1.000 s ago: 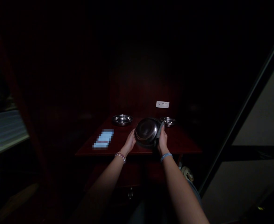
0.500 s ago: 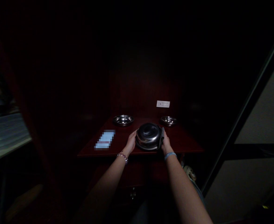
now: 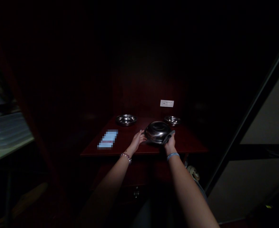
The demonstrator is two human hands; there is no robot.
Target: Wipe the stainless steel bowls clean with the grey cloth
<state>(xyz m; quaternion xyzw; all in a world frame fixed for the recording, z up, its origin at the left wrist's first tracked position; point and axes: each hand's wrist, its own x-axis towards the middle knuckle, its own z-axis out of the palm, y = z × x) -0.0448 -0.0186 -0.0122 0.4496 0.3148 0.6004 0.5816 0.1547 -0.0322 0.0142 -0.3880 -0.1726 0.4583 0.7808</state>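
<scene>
A shiny metal bowl (image 3: pixel 156 130) is held bottom up and tilted above the dark red desk top. My right hand (image 3: pixel 170 142) grips its right rim through a grey cloth (image 3: pixel 170 136). At the bowl's left edge is my left hand (image 3: pixel 137 141), its fingers stretched out and apart; whether the fingertips touch the rim is hard to tell. Behind stand two more metal bowls, both facing up: a wider one (image 3: pixel 126 120) at the back left and a smaller one (image 3: pixel 172 120) at the back right.
A pixelated, bright phone-like rectangle (image 3: pixel 108 139) lies on the desk top (image 3: pixel 122 147) at the left. A white wall socket (image 3: pixel 167 103) is on the back panel. Below the front edge is a drawer knob (image 3: pixel 136 192). Another table (image 3: pixel 9 147) stands far left.
The upturned bowl has moved right and slightly away from me, and its tilt has changed. My left hand has loosened from its side; my right hand still holds it with the cloth.
</scene>
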